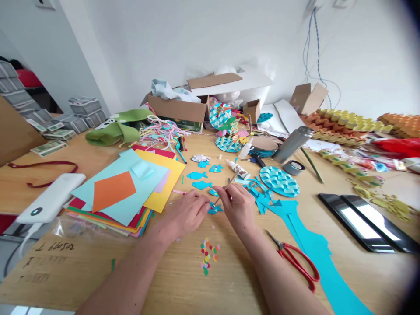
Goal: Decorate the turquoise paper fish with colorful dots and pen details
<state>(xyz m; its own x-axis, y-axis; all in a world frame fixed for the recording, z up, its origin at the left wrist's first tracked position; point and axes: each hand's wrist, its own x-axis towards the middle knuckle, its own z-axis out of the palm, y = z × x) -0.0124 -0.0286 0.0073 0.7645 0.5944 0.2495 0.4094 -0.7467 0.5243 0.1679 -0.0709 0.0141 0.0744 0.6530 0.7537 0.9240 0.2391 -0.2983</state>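
Note:
In my right hand is a thin wooden stick, pinched between thumb and fingers, its lower tip at a small blue paper fish. My left hand rests on the table with its fingers drawn together, their tips at the fish's left edge. Above the hands lie several more blue fish cut-outs, among them a plain one and one with spots. Small coloured paper dots lie scattered nearer to me. Behind the right hand a white glue bottle lies on its side.
Red-handled scissors lie beside a long blue paper offcut at the right. Coloured paper sheets and a white power bank are on the left. A grey flask, black tablets and a cardboard box stand or lie farther off.

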